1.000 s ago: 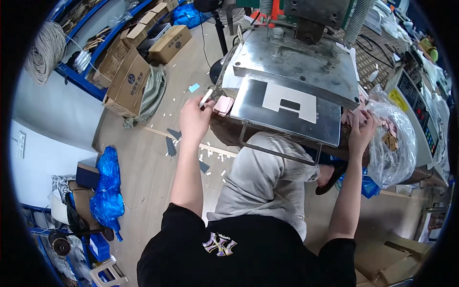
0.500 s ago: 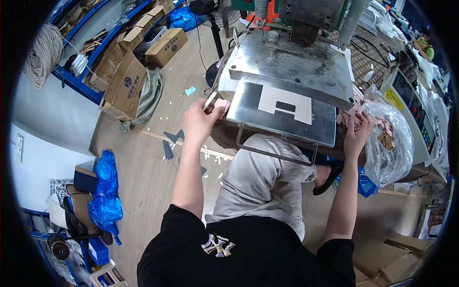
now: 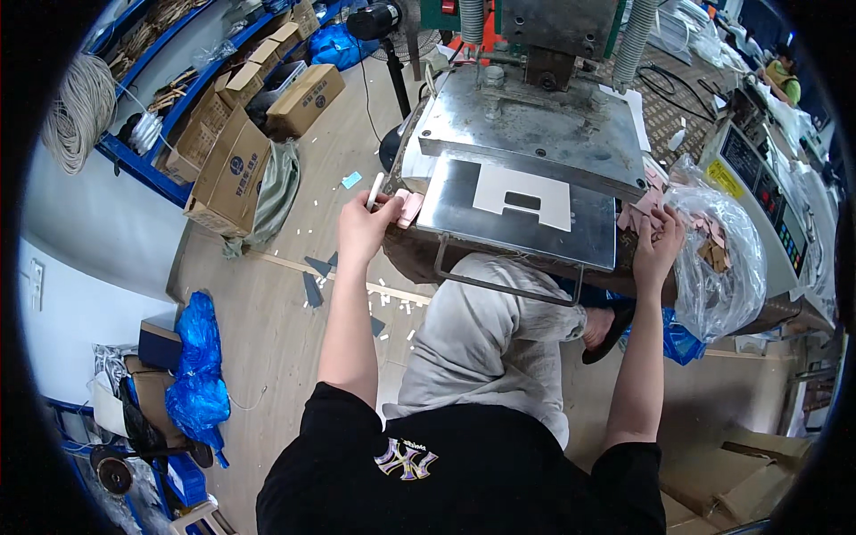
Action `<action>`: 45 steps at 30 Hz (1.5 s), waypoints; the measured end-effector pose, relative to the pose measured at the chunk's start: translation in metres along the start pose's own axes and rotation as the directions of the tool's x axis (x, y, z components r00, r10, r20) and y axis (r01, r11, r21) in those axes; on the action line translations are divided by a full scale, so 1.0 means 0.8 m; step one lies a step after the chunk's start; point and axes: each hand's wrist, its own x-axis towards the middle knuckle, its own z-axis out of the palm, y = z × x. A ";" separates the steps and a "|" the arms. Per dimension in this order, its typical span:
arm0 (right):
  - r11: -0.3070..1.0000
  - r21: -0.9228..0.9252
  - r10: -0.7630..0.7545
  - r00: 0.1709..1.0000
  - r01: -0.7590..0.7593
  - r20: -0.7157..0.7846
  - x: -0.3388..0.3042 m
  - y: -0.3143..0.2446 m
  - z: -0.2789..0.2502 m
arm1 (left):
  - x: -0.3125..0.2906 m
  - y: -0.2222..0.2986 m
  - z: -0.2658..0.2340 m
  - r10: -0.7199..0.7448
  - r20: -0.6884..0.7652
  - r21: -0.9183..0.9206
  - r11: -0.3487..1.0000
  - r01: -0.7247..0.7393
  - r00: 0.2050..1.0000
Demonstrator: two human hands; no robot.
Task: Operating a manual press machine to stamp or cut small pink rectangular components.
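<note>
My left hand is closed round a slim white stick that looks like a pen. Its thumb and finger reach the small stack of pink pieces at the left edge of the metal plate. On that plate lies a flat whitish template with a dark cut-out. My right hand is at the right of the plate, its fingertips closed on a pink piece at the edge of a loose heap of pink pieces. The fingertips partly hide that piece.
A press with a heavy steel block stands just behind the plate. A metal bar juts out in front. A clear plastic bag with scraps sits at the right, by a control panel. Cardboard boxes stand at far left.
My right hand has moved slightly left and its fingers have drawn in at the pink heap. My left hand has eased a little away from the pink stack. The view has shifted slightly.
</note>
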 end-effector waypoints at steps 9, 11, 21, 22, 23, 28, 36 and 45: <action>0.999 0.034 0.011 1.000 -0.011 0.010 -0.001 -0.004 0.000 | -0.005 0.026 -0.009 -0.075 0.014 -0.230 0.970 0.076 0.997; 0.998 0.065 0.022 1.000 -0.022 0.003 0.000 -0.006 -0.003 | -0.016 0.049 -0.016 -0.029 0.012 -0.239 0.971 0.031 1.000; 0.965 0.248 -0.096 0.995 0.086 0.030 -0.025 -0.109 -0.037 | -0.062 0.157 0.048 0.638 0.319 0.117 0.707 -0.698 0.700; 0.954 0.263 -0.169 0.983 0.146 0.067 -0.027 -0.125 -0.044 | -0.059 0.161 0.057 0.659 0.344 0.143 0.667 -0.731 0.668; 0.954 0.263 -0.161 0.985 0.140 0.061 -0.028 -0.141 -0.051 | -0.058 0.164 0.065 0.668 0.374 0.171 0.632 -0.756 0.643; 0.921 0.243 -0.385 0.812 0.306 0.439 -0.028 -0.201 -0.066 | -0.073 0.165 0.074 0.720 0.267 0.244 0.592 -0.768 0.640; 0.870 0.224 -0.486 0.685 0.440 0.542 -0.019 -0.218 -0.054 | -0.089 0.155 0.060 0.729 0.372 0.185 0.548 -0.816 0.575; 0.870 0.229 -0.485 0.673 0.437 0.558 -0.018 -0.223 -0.045 | -0.077 0.149 0.063 0.695 0.360 0.238 0.576 -0.782 0.622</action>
